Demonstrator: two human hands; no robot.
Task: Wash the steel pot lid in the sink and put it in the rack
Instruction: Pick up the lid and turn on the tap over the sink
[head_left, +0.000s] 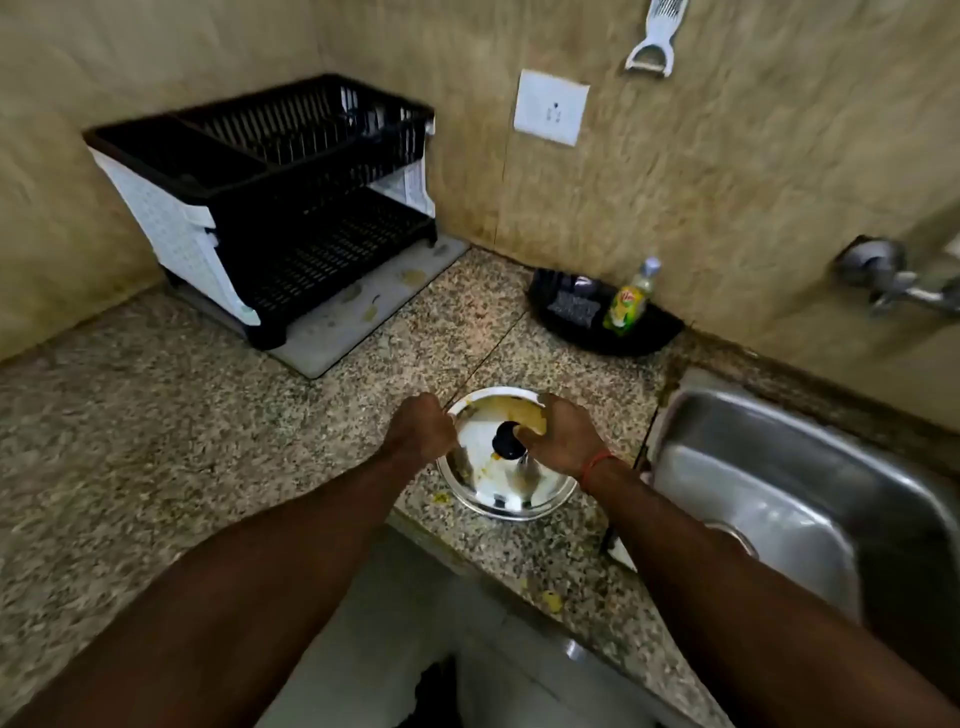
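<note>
The steel pot lid lies on the granite counter near its front edge, knob up, smeared with yellow food. Its black knob sits in the middle. My left hand is closed at the lid's left rim. My right hand rests over the lid's right side, fingers at the knob and far rim. The steel sink lies to the right of the lid. The black and white two-tier dish rack stands at the back left of the counter.
A black tray by the wall holds a dish soap bottle and a scrubber. A tap sticks out of the wall above the sink. Yellow crumbs lie on the counter. A peeler hangs on the wall.
</note>
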